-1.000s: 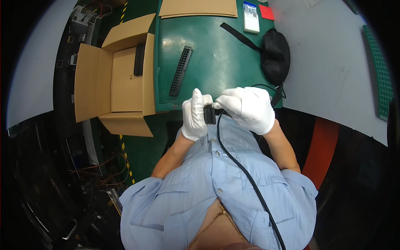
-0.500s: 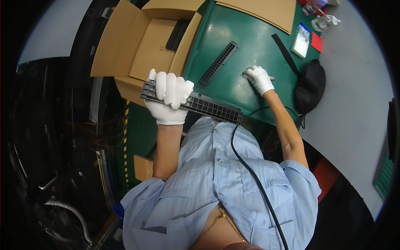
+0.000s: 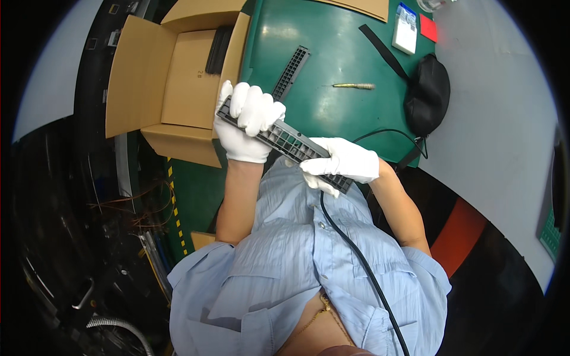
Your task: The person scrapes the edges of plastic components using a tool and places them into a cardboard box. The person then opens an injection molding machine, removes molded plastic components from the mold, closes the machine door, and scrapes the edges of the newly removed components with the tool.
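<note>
Head camera view: 2 white-gloved hands hold a dark gray grid strip [image 3: 291, 144] aslant in front of a worker's blue shirt [image 3: 285, 237], clear of the green table [image 3: 332, 47]. The left hand [image 3: 253, 110] is closed around the strip's upper end, fingers wrapped over the grid; the right hand [image 3: 350, 160] pinches the lower end, thumb above and fingertips beneath. That lower grip looks the lighter of the 2, and if it slips, the strip could swing or twist within the left hand. Squeezing or bending from opposite ends might crack the thin ribs, should they prove brittle.

Below the right hand, a black cable [image 3: 356, 246] runs down the shirt; a sudden lift could catch it on the strip's corner, and whether they touch cannot be told. Beyond the left hand, a 2nd grid strip [image 3: 292, 71] lies on the table, its near end hidden by the glove; a careless sweep could knock it askew. To its right rests a slim tool [image 3: 354, 86] with a yellow-green handle, its thin tip pointing left, where a hand reaching across without looking might be pricked. An open cardboard box [image 3: 142, 77] stands at the table's left, dark strips [image 3: 219, 50] along its right wall.
</note>
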The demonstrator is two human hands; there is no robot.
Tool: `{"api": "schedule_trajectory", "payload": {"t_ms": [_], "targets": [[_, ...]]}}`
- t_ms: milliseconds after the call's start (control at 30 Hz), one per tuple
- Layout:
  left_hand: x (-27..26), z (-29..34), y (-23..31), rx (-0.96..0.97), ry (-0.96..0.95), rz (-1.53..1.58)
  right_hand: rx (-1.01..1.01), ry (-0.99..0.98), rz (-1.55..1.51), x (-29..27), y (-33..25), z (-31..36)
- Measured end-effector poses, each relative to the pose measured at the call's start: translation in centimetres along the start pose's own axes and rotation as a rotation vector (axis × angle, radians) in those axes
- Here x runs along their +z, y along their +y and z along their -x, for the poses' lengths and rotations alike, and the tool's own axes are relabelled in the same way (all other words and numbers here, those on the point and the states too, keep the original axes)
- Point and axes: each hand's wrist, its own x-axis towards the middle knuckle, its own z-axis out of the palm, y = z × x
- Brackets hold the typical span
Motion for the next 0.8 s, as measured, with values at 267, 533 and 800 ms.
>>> {"api": "schedule_trajectory", "payload": {"t_ms": [267,533,800], "targets": [[1.2,-2.6,-1.7,-0.125,0.055,-0.031,-0.060,0.088,-0.247,0.8,1.1,3.2],[1.9,-2.9,-1.7,-0.210,-0.008,-0.041,-0.035,0.483,0.174,3.2,0.3,3.7],[2.4,-2.1,-1.8,-0.236,-0.042,-0.064,-0.154,0.670,0.803,3.9,0.4,3.7]]}}
